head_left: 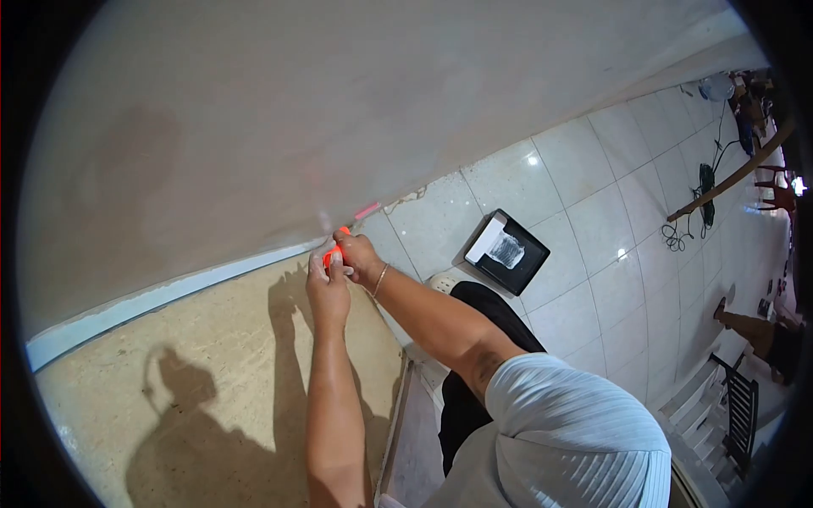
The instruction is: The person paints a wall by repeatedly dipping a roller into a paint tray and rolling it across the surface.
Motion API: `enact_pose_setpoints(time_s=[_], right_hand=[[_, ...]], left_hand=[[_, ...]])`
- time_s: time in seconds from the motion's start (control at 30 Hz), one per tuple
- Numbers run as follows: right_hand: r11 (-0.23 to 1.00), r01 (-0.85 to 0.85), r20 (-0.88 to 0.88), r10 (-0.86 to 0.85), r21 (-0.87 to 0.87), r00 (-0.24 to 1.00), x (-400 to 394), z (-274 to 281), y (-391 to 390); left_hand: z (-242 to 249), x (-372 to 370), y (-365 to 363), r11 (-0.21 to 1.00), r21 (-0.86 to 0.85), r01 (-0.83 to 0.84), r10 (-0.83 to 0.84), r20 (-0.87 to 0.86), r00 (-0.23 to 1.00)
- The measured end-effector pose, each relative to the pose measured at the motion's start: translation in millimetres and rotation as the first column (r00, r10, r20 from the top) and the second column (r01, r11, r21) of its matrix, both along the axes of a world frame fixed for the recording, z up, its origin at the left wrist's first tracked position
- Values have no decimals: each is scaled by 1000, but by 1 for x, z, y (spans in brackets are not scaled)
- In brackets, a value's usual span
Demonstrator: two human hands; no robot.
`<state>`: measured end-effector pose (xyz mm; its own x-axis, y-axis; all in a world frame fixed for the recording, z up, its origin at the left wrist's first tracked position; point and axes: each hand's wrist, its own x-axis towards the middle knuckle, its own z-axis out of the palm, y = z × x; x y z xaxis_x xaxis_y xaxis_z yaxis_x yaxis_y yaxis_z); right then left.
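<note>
Both hands meet at the base of the plain wall (254, 127), at the end of a pale strip (178, 289) that runs along the wall's lower edge. Between them is an orange object (333, 256), partly hidden by the fingers. My left hand (329, 275) has its fingers and thumb around its lower part. My right hand (359, 256), with a thin bracelet at the wrist, closes on its upper side. Just beyond the hands, a pink piece (367, 210) lies against the wall's foot.
A black tray (529, 269) with a white block stands on the tiled floor (584, 241). A tan slab (229, 339) lies under the forearms. Further right are a wooden pole (732, 179), dark cables (706, 182), a black rack (741, 402) and another person (762, 339).
</note>
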<state>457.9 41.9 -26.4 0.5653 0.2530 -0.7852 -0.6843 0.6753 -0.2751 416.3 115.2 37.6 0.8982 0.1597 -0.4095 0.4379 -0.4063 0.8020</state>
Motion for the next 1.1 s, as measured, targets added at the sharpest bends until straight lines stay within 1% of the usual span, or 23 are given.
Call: enact_pose_setpoints(time_s=[0.03,0.1,0.17,0.2,0.23,0.3,0.33,0.37,0.4,0.47,0.53,0.57,0.6,0.63,0.7,0.77,0.83,0.87,0.93,1.0,1.03,1.07,1.1], right_hand=[[1000,-3,-15,3,-4,1000,-7,-6,-1],[989,98,20,-101,107,995,-25,16,-6],[993,62,50,-67,96,996,-44,48,-23],[995,20,90,-28,93,996,-48,57,-26],[987,85,67,-94,135,993,-47,37,-20],[985,110,78,-121,135,990,-28,-38,0],[981,140,81,-151,132,985,-17,-67,7],[986,162,-15,-162,36,987,-7,-80,12],[985,166,-15,-166,38,986,-6,-70,12],[971,88,128,-119,225,985,-24,-43,10],[1000,7,163,-9,12,987,-69,54,-5],[999,19,158,-27,50,987,-83,102,-14],[995,26,137,-40,98,990,-96,131,-17],[994,18,128,-31,106,991,-97,126,-11],[995,96,172,-100,31,980,-79,86,7],[999,48,148,-47,-6,988,-42,-18,35],[983,173,77,-177,56,981,-13,-41,39],[982,181,89,-186,59,978,-10,-22,35],[980,103,222,-140,170,965,-39,67,20],[997,28,218,-42,67,975,-88,160,6],[994,50,209,-69,98,975,-108,192,0],[989,72,203,-98,132,974,-119,208,-4],[988,78,210,-105,136,972,-119,198,-3]], left_hand=[[-4,-15,1,1000,-4,-3,3,-15,1000],[29,-53,-14,946,-217,-241,279,168,945],[40,-108,4,964,-158,-214,237,151,960],[44,-130,7,960,-150,-237,252,84,964],[47,-151,10,956,-140,-257,263,22,965],[25,-204,27,978,-126,-164,153,-91,984],[22,-223,30,998,41,-58,63,-163,985],[21,-238,30,979,196,63,-12,-249,969],[23,-248,29,978,199,66,-15,-248,969],[25,-272,26,993,83,-86,111,-358,927],[23,-306,36,992,96,-82,115,-410,905],[11,-309,36,992,98,-82,116,-419,901],[10,-310,34,991,98,-94,127,-422,898],[13,-310,37,992,89,-84,115,-441,890],[17,-301,42,994,81,-74,102,-442,891],[27,-287,43,993,88,-76,105,-414,904],[34,-284,45,991,102,-86,119,-391,913],[33,-279,49,989,115,-92,129,-376,918],[37,-285,47,987,129,-100,144,-395,907],[24,-288,48,988,127,-89,132,-391,911],[12,-305,53,984,161,74,-50,-150,987],[12,-307,52,947,235,220,-247,93,965],[12,-310,51,928,253,273,-297,61,953]])
